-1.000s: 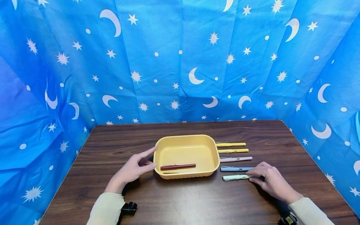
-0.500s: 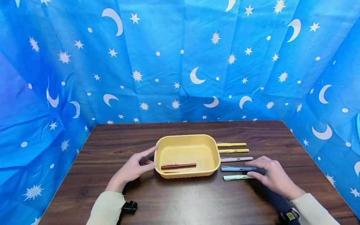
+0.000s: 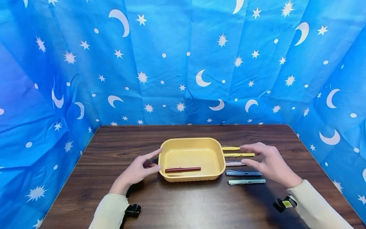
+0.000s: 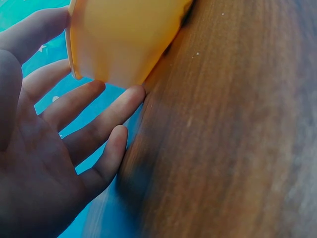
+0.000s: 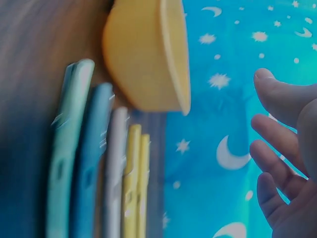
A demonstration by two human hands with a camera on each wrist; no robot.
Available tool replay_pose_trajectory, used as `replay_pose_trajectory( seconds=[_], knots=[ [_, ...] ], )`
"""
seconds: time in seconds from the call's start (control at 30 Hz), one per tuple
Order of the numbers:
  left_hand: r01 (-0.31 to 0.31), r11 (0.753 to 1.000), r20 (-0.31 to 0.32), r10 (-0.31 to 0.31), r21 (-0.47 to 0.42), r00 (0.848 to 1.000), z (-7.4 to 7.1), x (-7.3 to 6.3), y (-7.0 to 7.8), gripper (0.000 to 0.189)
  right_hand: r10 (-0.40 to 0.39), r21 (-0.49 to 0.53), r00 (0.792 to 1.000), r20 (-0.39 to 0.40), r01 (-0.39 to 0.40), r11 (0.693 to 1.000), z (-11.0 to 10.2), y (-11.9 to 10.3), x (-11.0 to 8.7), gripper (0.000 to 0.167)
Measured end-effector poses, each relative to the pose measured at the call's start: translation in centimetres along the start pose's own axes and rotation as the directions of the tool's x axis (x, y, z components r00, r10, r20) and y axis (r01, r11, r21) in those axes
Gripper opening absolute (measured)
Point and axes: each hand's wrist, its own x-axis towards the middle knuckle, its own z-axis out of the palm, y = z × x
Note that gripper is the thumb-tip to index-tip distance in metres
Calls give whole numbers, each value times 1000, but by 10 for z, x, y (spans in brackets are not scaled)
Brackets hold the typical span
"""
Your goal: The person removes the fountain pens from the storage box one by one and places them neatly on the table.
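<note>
A yellow rectangular tray [image 3: 194,178] sits mid-table with a dark red pen [image 3: 183,170] lying inside. My left hand [image 3: 134,173] touches its left rim with spread, mostly straight fingers. To the right lie a mint green pen [image 3: 246,182], a blue pen [image 3: 243,173], a pale lilac pen [image 3: 233,163] and two yellow pens, the nearer yellow pen [image 3: 239,155] and the farther yellow pen [image 3: 230,148]. Above the lilac and yellow pens hovers my right hand [image 3: 270,163], fingers apart and holding nothing, hiding some pen ends. In the right wrist view the pens [image 5: 64,148] stand in a row.
The dark wooden table [image 3: 183,206] reaches back to a blue curtain [image 3: 171,63] with moons and stars, which also hangs at both sides. A black wrist device [image 3: 133,210] is at the left sleeve, another device [image 3: 284,203] at the right one.
My right hand has let go of the mint green pen, lifted and moved away from me over the lilac and yellow pens. My left hand stays at the tray; the head view has shifted slightly.
</note>
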Motion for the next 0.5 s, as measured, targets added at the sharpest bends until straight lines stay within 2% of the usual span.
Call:
replay_pose_trajectory(
  seconds=[0.27, 0.5],
  knots=[
    [-2, 1000, -12, 1, -14, 1000, -2, 0, 1, 69, -74, 52, 996, 46, 72, 996, 6, -28, 40, 45],
    [-11, 1000, -9, 11, -29, 1000, 1, 0, -5, 68, -133, 94, 985, 111, 122, 988, 16, -56, 71, 44]
  ],
)
